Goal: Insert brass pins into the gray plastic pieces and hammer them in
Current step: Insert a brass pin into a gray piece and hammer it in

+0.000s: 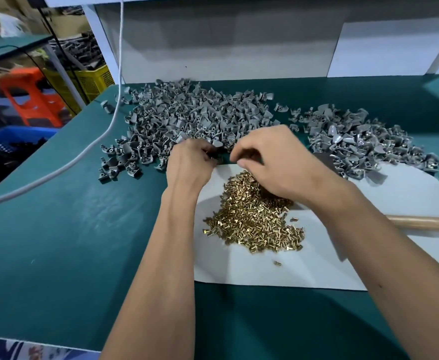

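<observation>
Head view, both hands (262, 154) curled together, contents unclear, brass pins (254, 216) just below.

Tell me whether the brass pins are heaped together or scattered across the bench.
Heaped. The brass pins sit in one dense pile on the white sheet, with only a few strays beside it.

left hand (187, 162) curled at gray-piece heap (187, 118) edge, 12 o'clock | right hand (270, 157) curled above brass pins (254, 219) on white sheet (317, 266) | wooden handle (426, 222) 3 o'clock | green worktop (83, 242)
</observation>
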